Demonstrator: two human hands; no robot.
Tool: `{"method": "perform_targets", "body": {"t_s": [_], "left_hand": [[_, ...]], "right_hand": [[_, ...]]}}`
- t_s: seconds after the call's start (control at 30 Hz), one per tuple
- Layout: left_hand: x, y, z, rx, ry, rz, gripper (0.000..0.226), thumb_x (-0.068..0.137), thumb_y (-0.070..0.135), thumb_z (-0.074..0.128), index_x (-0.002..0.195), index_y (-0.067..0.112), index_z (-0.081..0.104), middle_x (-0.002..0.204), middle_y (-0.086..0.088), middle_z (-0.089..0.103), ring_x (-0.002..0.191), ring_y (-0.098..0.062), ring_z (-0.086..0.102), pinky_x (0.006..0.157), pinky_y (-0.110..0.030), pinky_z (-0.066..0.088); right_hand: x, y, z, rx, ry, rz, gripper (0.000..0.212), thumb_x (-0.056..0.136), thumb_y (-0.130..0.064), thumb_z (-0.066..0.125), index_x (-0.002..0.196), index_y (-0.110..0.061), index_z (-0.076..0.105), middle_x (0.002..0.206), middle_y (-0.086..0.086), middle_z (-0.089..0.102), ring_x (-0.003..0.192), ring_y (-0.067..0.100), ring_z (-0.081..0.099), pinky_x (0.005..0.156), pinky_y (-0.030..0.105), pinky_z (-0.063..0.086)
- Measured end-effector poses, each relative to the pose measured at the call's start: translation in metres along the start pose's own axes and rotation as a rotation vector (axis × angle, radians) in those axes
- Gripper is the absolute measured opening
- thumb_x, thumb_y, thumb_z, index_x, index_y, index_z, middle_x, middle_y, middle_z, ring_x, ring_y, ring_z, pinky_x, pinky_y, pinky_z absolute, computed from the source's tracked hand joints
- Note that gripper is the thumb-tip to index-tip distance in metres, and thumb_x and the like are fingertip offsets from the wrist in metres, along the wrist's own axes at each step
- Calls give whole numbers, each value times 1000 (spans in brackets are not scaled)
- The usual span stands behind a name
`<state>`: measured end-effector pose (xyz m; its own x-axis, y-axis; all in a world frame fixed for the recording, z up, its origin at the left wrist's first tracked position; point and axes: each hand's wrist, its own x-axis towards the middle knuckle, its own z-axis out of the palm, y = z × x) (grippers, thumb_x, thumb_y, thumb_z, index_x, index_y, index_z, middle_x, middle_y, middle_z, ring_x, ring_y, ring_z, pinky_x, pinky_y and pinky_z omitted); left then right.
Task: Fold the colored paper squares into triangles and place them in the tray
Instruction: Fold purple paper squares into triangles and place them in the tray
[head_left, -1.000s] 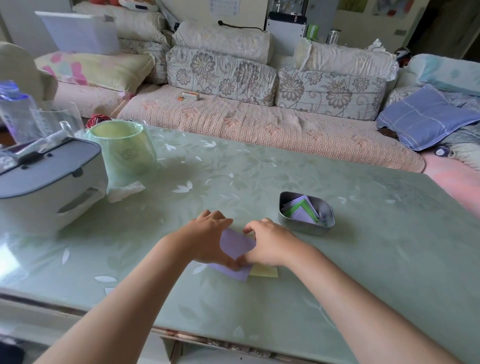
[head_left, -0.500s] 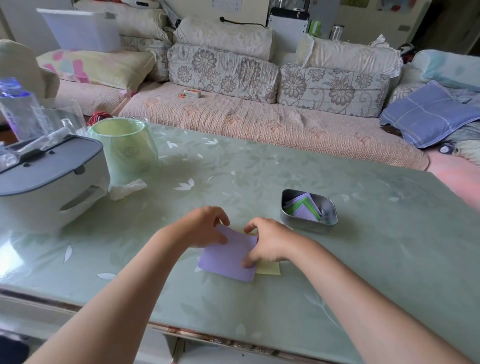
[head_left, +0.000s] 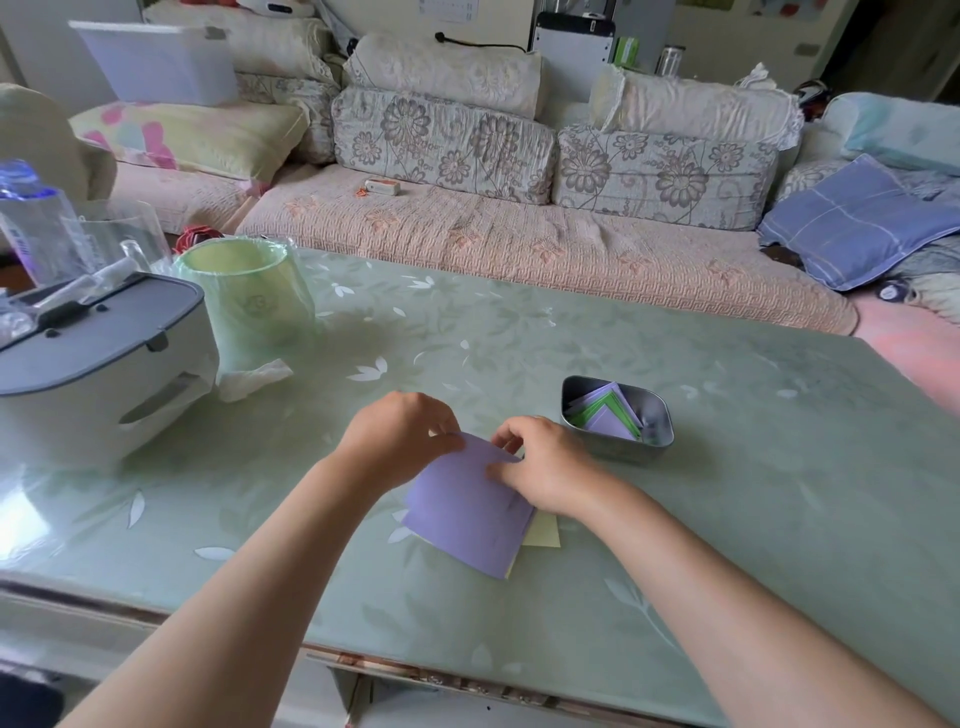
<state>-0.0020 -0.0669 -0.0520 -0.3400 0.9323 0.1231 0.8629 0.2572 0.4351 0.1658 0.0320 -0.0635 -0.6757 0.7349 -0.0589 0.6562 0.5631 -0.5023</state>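
Both hands work the far edge of the purple paper square (head_left: 467, 514). L hand (head_left: 400, 441) pinches its far-left corner btwn thumb and curled fingers. R hand (head_left: 545, 467) grips the far-right part, thumb pressed on top and fingers curled behind the edge. The hands are just beside each other; can't tell if they touch. The sheet is unfolded and slightly bowed, its far edge raised off the table (head_left: 727, 519) and its near edge low, toward the person.

A yellow sheet (head_left: 543, 532) pokes out from under it on the right and at the near corner; can't tell if more sheets lie beneath.

Just right of R hand, near but apart, stands the metal tray (head_left: 618, 452) w/ folded purple and green triangles (head_left: 605, 413) loosely stacked inside. All of this sits on the glossy, pale green, leaf-print tabletop.

Far left is a green bin (head_left: 249, 301) w/ a thin plastic liner and a crumpled white tissue (head_left: 254, 376) at its foot. Beside it, at the table's left edge, is a white appliance w/ a grey lid (head_left: 93, 364), and behind that a clear bottle (head_left: 26, 223).

Beyond the table is a sofa (head_left: 519, 244) w/ floral cushions and a blue checked pillow (head_left: 857, 218) at its right end.
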Motion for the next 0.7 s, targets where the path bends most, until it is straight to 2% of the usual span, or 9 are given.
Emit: {"method": "perform_targets", "body": {"t_s": [0.1, 0.17, 0.27, 0.33, 0.4, 0.47, 0.53, 0.6, 0.7], "left_hand": [[0, 1, -1, -52, 33, 4, 13, 88, 38, 70, 96, 30, 74, 93, 11, 68, 87, -13, 63, 74, -30, 51], [0, 2, 0, -158, 52, 16, 14, 89, 35, 69, 97, 24, 74, 93, 8, 69, 87, -13, 63, 74, -26, 50], [-2, 9, 1, -288, 58, 8, 7, 87, 27, 72, 91, 23, 68, 84, 9, 65, 77, -10, 59, 60, -7, 38], [-4, 16, 3, -313, 27, 16, 24, 84, 24, 75, 77, 32, 54, 72, 11, 56, 62, -7, 48, 53, -10, 34], [-7, 25, 7, -326, -7, 6, 40, 84, 21, 74, 65, 32, 40, 61, 12, 41, 53, -9, 34, 47, -16, 30], [-7, 35, 11, -340, -20, -19, 41, 85, 19, 71, 63, 27, 37, 59, 10, 35, 54, -11, 31, 47, -20, 26], [-6, 43, 16, -380, -36, -52, 30, 87, 18, 68, 68, 24, 46, 63, 9, 42, 59, -13, 36, 51, -21, 28], [-5, 51, 20, -480, -72, -103, 8, 89, 18, 66, 83, 20, 60, 73, 6, 55, 65, -14, 47, 57, -23, 36], [-3, 63, 25, -607, -97, -182, 8, 90, 18, 66, 96, 13, 65, 84, 0, 63, 73, -17, 54, 63, -27, 41]], "right_hand": [[1, 3, 0, 64, 52, -10, 7, 82, -35, 71, 82, -30, 66, 88, -11, 70, 82, 15, 62, 78, 30, 52], [0, 6, -1, 124, 90, -1, 12, 83, -33, 73, 78, -23, 70, 77, -9, 70, 73, 14, 62, 71, 28, 50], [-8, 11, -8, 219, 110, -9, 21, 86, -26, 73, 69, -15, 66, 61, -6, 60, 59, 12, 49, 61, 28, 41], [-13, 18, -13, 264, 116, 6, 25, 87, -26, 71, 68, -11, 64, 61, 4, 61, 60, 14, 50, 63, 32, 45], [-20, 26, -17, 312, 113, 14, 24, 84, -33, 69, 76, -11, 66, 71, 10, 68, 64, 14, 55, 71, 41, 53], [-30, 33, -21, 336, 118, -5, 10, 84, -26, 63, 91, -23, 69, 86, 2, 70, 77, 11, 62, 82, 45, 54], [-43, 39, -28, 283, 140, -49, 46, 85, -5, 53, 120, -35, 60, 110, -9, 63, 98, 7, 60, 92, 35, 52], [-56, 44, -36, 196, 165, -137, 71, 80, 8, 43, 135, -36, 49, 123, -12, 52, 110, 5, 52, 97, 26, 46], [-70, 52, -45, 22, 191, -279, 76, 72, 11, 46, 132, -34, 54, 135, -11, 45, 125, 8, 44, 104, 21, 36]]}}
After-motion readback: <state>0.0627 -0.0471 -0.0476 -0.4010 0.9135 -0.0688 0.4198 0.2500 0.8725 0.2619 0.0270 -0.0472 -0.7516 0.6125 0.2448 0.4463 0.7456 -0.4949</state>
